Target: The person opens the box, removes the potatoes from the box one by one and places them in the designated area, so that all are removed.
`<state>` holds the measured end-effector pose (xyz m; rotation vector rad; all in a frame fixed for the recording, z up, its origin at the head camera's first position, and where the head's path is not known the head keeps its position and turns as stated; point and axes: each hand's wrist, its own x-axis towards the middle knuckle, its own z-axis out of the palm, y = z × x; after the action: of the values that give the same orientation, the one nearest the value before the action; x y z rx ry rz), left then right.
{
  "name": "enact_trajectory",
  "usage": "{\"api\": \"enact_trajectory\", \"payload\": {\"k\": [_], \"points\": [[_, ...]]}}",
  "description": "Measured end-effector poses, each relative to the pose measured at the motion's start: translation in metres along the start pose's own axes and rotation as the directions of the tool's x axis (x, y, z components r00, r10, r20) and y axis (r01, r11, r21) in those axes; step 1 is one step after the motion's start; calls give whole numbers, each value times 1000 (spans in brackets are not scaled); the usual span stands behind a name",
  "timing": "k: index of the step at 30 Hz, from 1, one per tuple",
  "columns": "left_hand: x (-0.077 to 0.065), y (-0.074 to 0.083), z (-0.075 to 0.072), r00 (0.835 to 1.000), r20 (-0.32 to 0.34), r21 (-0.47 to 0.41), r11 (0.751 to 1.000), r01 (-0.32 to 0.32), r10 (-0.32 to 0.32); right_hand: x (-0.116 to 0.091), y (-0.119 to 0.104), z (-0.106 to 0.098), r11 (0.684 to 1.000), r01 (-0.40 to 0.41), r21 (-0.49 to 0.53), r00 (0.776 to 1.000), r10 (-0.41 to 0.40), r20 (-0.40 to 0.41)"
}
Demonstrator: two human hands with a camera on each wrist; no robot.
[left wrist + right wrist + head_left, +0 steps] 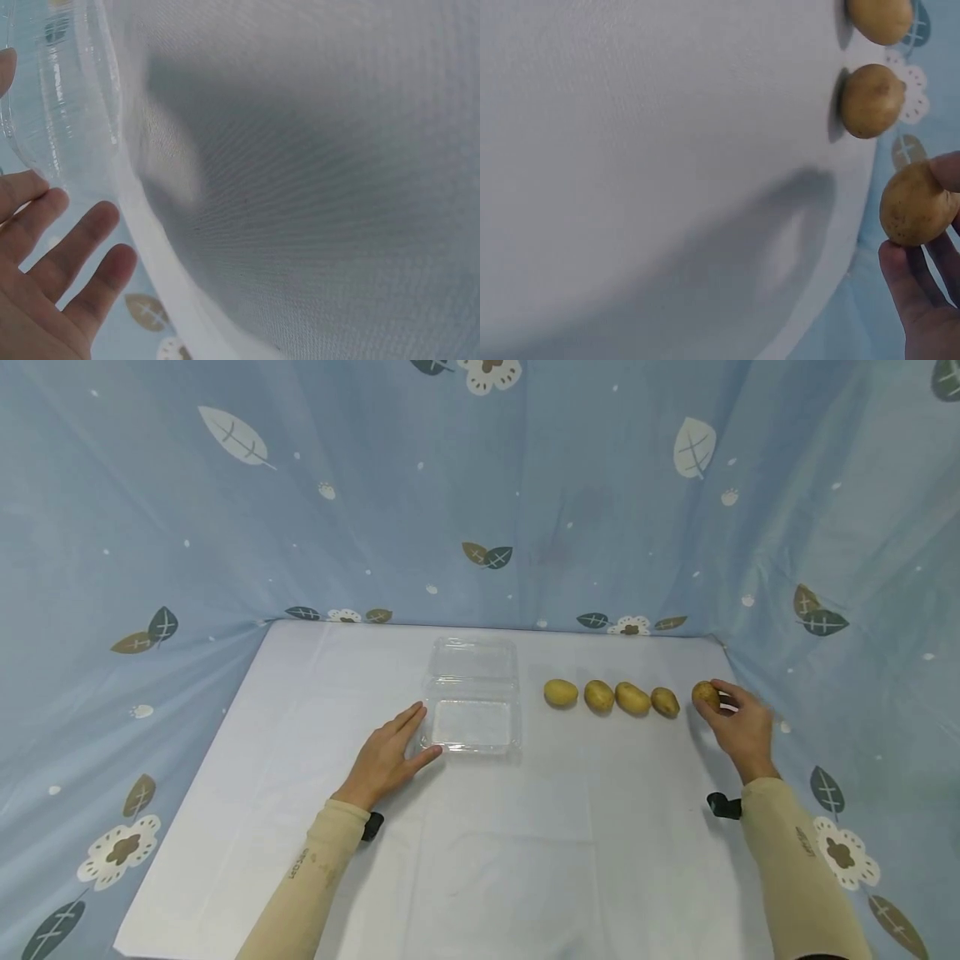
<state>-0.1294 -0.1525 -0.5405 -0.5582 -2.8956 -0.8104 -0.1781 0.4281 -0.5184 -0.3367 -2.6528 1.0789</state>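
Observation:
A clear plastic clamshell box (472, 749) lies unfolded on the table, its lid flap toward the back. My left hand (384, 758) is at its left side, fingers straight and spread, with the fingertips right at the rim. In the left wrist view, those fingers (82, 232) extend beside the transparent wall. At the right end of the table, my right hand (742, 727) pinches a small yellow potato (705, 695) between thumb and fingers. The right wrist view shows this potato (913, 206) with its speckled skin, and its shadow falls on the table.
Several more potatoes stand in a row between box and right hand, from a smooth yellow potato (561, 692) to a darker, pointed potato (665, 702). A white cloth covers the table (510, 860). Blue leaf-patterned curtain (375, 510) encloses its back and sides.

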Motion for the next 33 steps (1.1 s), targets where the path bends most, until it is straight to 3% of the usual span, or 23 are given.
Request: {"api": "enact_trajectory", "payload": {"k": [14,25,33], "points": [[1,4,-2,1000,7,-10,1000,14,-14,7,15,15,993,20,-118,997,-10,80],[1,4,-3,1000,10,0,1000,11,-11,7,16,16,994,36,-101,995,-27,98],[0,3,-1,1000,10,2,1000,19,-19,8,17,20,993,-1,-120,993,15,117]]}}
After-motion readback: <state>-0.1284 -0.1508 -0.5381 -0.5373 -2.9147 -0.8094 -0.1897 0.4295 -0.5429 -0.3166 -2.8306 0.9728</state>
